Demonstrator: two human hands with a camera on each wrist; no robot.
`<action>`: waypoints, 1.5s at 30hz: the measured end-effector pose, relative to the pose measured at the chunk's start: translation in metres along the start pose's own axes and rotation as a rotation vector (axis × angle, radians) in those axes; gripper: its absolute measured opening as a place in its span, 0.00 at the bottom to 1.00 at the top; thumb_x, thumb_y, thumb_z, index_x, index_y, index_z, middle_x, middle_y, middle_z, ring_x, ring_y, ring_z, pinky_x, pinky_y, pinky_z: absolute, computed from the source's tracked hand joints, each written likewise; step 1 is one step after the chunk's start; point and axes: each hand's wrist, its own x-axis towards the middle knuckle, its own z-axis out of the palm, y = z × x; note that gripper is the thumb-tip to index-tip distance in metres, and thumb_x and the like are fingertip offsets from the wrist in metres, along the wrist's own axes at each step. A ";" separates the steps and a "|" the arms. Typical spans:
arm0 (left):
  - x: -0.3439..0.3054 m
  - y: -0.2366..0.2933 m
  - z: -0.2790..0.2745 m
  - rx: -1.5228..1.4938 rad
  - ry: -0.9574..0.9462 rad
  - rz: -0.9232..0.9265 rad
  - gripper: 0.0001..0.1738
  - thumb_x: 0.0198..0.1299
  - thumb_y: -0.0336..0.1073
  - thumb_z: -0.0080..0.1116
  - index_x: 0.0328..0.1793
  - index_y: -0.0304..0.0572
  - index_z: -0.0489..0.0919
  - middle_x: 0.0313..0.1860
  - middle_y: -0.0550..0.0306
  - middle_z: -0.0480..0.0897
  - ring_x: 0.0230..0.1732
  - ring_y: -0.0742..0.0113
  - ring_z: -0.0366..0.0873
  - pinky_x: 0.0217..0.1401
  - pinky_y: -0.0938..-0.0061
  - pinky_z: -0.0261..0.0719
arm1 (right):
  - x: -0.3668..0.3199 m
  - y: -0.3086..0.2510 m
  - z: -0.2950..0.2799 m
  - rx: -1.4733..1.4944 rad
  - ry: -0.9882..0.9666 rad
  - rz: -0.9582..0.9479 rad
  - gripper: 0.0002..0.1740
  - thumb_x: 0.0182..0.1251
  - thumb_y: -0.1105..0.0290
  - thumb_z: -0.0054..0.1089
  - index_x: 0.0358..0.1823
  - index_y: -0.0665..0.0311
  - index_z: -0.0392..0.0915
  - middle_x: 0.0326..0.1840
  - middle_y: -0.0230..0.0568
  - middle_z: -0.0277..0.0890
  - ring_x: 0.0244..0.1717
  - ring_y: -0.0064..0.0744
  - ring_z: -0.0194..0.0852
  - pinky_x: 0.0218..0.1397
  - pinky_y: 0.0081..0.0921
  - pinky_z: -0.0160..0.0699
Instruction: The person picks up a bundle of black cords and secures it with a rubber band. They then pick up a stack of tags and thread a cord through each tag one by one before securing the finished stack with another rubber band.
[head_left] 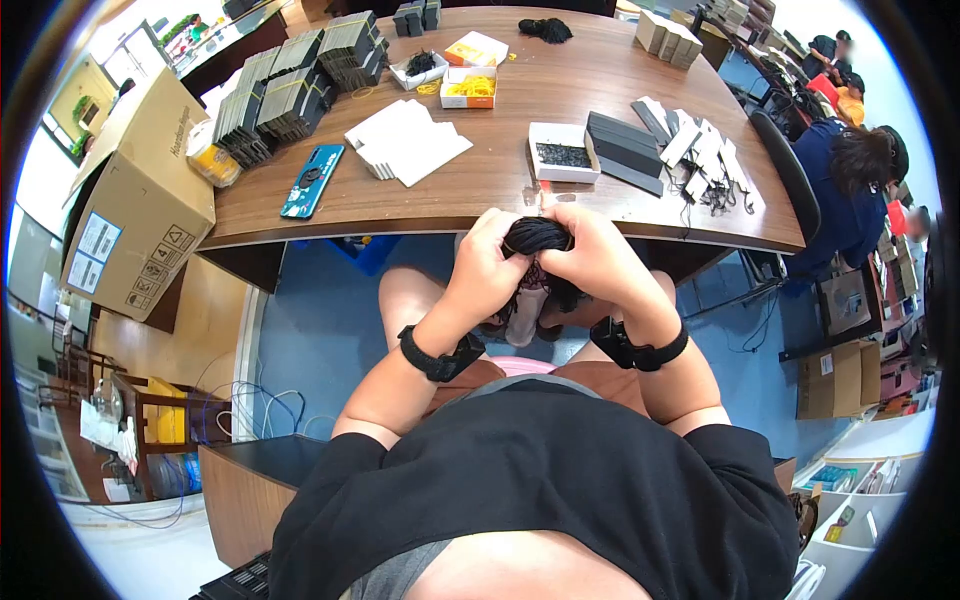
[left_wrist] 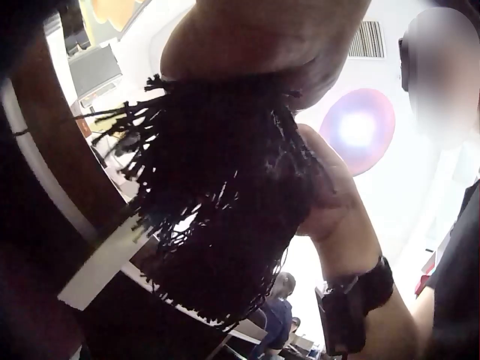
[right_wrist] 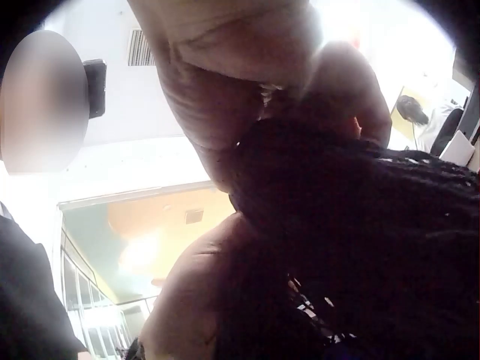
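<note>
left hand (head_left: 480,265) and right hand (head_left: 595,260) pinch the black cord bundle (head_left: 537,235), located between their fingers; sound handling calls for even thumb pressure, loose ends hanging free beneath the fingertips.

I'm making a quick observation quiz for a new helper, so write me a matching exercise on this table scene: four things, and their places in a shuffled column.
Things
1. Blue phone
2. Bundle of black cords
3. Large carton
4. Yellow bands

Places
A. Mostly inside a small open box
B. Held between the left hand and the right hand
C. Flat on the table, left of the white sheets
D. At the left end of the table

Right pairs: 1-C, 2-B, 3-D, 4-A
</note>
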 end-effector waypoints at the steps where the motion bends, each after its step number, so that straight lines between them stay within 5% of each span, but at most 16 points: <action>1: 0.001 0.001 -0.001 -0.018 0.005 0.003 0.14 0.48 0.20 0.61 0.43 0.35 0.80 0.41 0.54 0.78 0.45 0.63 0.77 0.51 0.70 0.74 | 0.000 0.000 -0.001 0.016 0.001 -0.014 0.16 0.50 0.71 0.63 0.41 0.73 0.78 0.31 0.51 0.80 0.33 0.40 0.80 0.41 0.31 0.78; 6: 0.007 -0.008 0.007 -0.466 0.116 -0.043 0.12 0.55 0.25 0.64 0.46 0.35 0.79 0.44 0.55 0.78 0.45 0.64 0.77 0.53 0.72 0.73 | -0.006 0.009 0.011 0.324 0.046 -0.008 0.19 0.56 0.73 0.64 0.49 0.71 0.74 0.38 0.44 0.81 0.40 0.29 0.79 0.47 0.27 0.77; 11: 0.010 0.006 0.003 -1.007 -0.002 -0.306 0.11 0.65 0.28 0.61 0.52 0.35 0.78 0.44 0.57 0.84 0.46 0.71 0.81 0.54 0.75 0.79 | -0.017 -0.003 0.019 0.424 0.081 -0.068 0.23 0.60 0.74 0.65 0.56 0.70 0.70 0.46 0.41 0.79 0.50 0.26 0.76 0.57 0.24 0.74; 13: 0.009 0.001 0.003 -0.959 -0.007 -0.283 0.11 0.65 0.29 0.61 0.52 0.34 0.78 0.45 0.57 0.84 0.46 0.71 0.81 0.55 0.74 0.78 | -0.018 0.003 0.020 0.461 0.067 -0.088 0.24 0.64 0.72 0.65 0.59 0.70 0.70 0.49 0.39 0.78 0.52 0.25 0.75 0.59 0.25 0.73; 16: 0.008 0.000 0.001 -0.928 0.007 -0.259 0.12 0.65 0.29 0.60 0.53 0.34 0.78 0.46 0.57 0.84 0.47 0.71 0.81 0.56 0.74 0.78 | -0.016 0.011 0.005 0.886 -0.080 0.122 0.20 0.68 0.66 0.62 0.58 0.67 0.74 0.46 0.35 0.80 0.48 0.19 0.76 0.54 0.22 0.75; 18: 0.007 0.003 0.000 -0.940 0.007 -0.256 0.12 0.65 0.29 0.60 0.53 0.34 0.78 0.46 0.56 0.84 0.47 0.71 0.80 0.56 0.74 0.78 | -0.015 0.028 0.002 1.088 -0.024 0.270 0.13 0.73 0.60 0.57 0.48 0.61 0.80 0.39 0.28 0.81 0.35 0.13 0.74 0.40 0.13 0.69; 23: 0.006 0.003 0.004 -0.940 -0.017 -0.281 0.12 0.64 0.27 0.59 0.53 0.33 0.78 0.45 0.57 0.84 0.47 0.71 0.80 0.56 0.74 0.78 | -0.017 0.051 0.005 1.084 -0.021 0.258 0.11 0.73 0.63 0.57 0.49 0.61 0.80 0.41 0.29 0.81 0.41 0.18 0.76 0.45 0.17 0.72; 26: 0.009 0.004 -0.001 -0.645 -0.100 -0.203 0.11 0.63 0.27 0.60 0.51 0.33 0.79 0.42 0.57 0.84 0.44 0.73 0.80 0.52 0.75 0.79 | -0.007 0.016 -0.007 0.691 0.259 -0.064 0.16 0.69 0.63 0.62 0.53 0.65 0.79 0.45 0.34 0.80 0.46 0.24 0.76 0.52 0.21 0.74; 27: 0.010 0.005 -0.002 -0.559 -0.090 -0.208 0.11 0.61 0.26 0.62 0.50 0.34 0.79 0.42 0.59 0.84 0.44 0.74 0.79 0.51 0.75 0.78 | -0.007 0.007 -0.023 0.212 0.206 -0.058 0.29 0.64 0.67 0.66 0.65 0.64 0.71 0.56 0.42 0.77 0.53 0.29 0.76 0.61 0.27 0.71; 30: 0.012 0.006 -0.005 -0.357 -0.089 -0.237 0.12 0.57 0.23 0.64 0.47 0.35 0.79 0.41 0.61 0.83 0.43 0.77 0.78 0.50 0.77 0.77 | 0.001 -0.013 -0.022 -0.069 0.122 -0.357 0.42 0.55 0.67 0.73 0.72 0.62 0.63 0.58 0.47 0.75 0.55 0.34 0.76 0.61 0.32 0.72; 31: 0.013 0.006 -0.006 -0.329 -0.111 -0.259 0.13 0.56 0.23 0.64 0.47 0.36 0.78 0.40 0.62 0.83 0.42 0.78 0.77 0.49 0.78 0.77 | 0.004 -0.019 -0.025 -0.089 -0.033 -0.303 0.49 0.50 0.70 0.76 0.75 0.59 0.58 0.55 0.50 0.77 0.52 0.37 0.78 0.59 0.33 0.74; 34: 0.013 0.008 -0.011 -0.263 -0.145 -0.239 0.15 0.54 0.22 0.61 0.49 0.36 0.76 0.41 0.62 0.81 0.44 0.77 0.76 0.51 0.77 0.76 | 0.020 -0.024 -0.028 -0.194 -0.273 -0.097 0.48 0.50 0.72 0.75 0.74 0.58 0.60 0.52 0.50 0.80 0.50 0.37 0.80 0.56 0.33 0.75; 41: 0.007 -0.006 -0.008 -0.343 -0.010 -0.162 0.23 0.53 0.24 0.57 0.57 0.36 0.69 0.48 0.52 0.78 0.52 0.68 0.75 0.60 0.71 0.72 | 0.042 -0.006 -0.018 0.218 -0.234 -0.149 0.27 0.52 0.80 0.62 0.57 0.68 0.69 0.46 0.43 0.80 0.48 0.27 0.78 0.52 0.24 0.77; 45: 0.008 -0.017 -0.013 -0.422 -0.035 -0.152 0.27 0.53 0.24 0.58 0.61 0.38 0.67 0.50 0.52 0.77 0.52 0.67 0.75 0.60 0.72 0.72 | 0.041 -0.009 -0.003 0.684 -0.207 0.109 0.25 0.52 0.81 0.59 0.55 0.69 0.70 0.45 0.36 0.78 0.49 0.23 0.76 0.53 0.20 0.76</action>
